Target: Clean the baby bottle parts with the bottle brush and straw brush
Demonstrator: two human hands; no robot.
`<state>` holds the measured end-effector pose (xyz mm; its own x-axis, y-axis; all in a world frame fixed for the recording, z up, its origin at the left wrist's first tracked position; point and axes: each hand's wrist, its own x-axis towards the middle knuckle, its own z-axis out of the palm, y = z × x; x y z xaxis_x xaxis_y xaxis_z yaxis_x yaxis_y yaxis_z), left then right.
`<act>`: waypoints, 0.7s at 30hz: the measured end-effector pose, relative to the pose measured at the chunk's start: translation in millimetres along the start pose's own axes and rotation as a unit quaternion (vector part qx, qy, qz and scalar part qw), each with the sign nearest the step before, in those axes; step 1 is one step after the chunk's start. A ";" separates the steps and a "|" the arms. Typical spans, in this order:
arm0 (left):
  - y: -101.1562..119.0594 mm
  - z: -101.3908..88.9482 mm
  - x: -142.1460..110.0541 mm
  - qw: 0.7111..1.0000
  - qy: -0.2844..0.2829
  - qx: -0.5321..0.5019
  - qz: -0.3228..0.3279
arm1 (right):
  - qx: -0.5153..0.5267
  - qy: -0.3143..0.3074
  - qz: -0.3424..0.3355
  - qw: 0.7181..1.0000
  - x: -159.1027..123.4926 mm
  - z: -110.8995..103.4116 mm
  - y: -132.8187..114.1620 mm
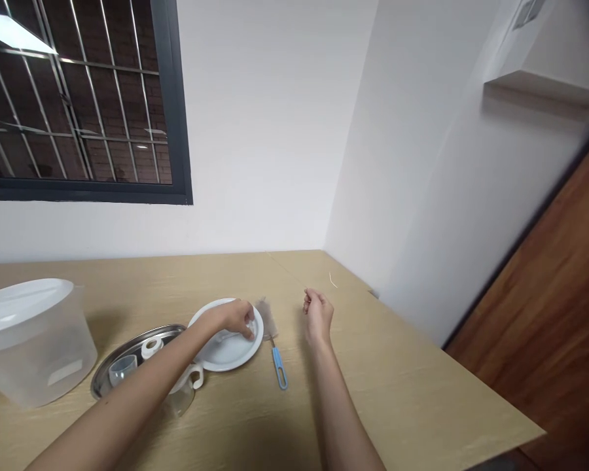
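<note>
My left hand (236,318) rests over a white plate (226,353) on the wooden table, its fingers curled on a small clear object that I cannot make out. My right hand (317,315) hovers to the right of the plate with its fingers loosely pinched together; nothing shows in them. A bottle brush with a blue handle (277,365) lies between the two hands, its bristles next to the plate's right rim.
A metal tray (103,379) with small clear and white parts sits left of the plate. A clear mug (185,391) stands under my left forearm. A large translucent tub with a lid (29,340) stands at far left. The table edge (471,373) runs along the right.
</note>
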<state>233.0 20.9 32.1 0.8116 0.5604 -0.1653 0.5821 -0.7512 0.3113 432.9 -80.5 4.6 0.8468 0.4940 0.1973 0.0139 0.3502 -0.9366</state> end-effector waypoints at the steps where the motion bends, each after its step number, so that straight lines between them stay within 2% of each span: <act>1: 1.5 1.5 1.2 1.000 0.000 0.001 0.000 | 0.000 0.004 0.001 1.000 0.5 -0.2 0.0; 6: 3.3 4.0 6.7 1.000 -0.004 -0.012 -0.006 | -0.001 0.012 0.008 1.000 0.9 -0.7 -1.1; 10: -2.7 -9.0 -0.4 0.999 0.019 -0.041 -0.007 | -0.004 0.014 0.007 1.000 0.6 -2.1 -3.2; 17: -18.0 -44.2 -58.9 0.984 0.097 -0.148 0.007 | -0.008 0.014 -0.005 1.000 -0.4 0.1 -2.9; 21: -23.5 -51.9 -95.0 0.928 0.192 -0.318 0.026 | -0.025 0.015 -0.020 0.999 -2.1 1.1 -0.7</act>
<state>139.7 3.4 89.0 0.6897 0.7031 0.1732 0.2958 -0.4919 0.8189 430.5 -80.9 5.2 0.8609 0.4558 0.2260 0.0737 0.3278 -0.9419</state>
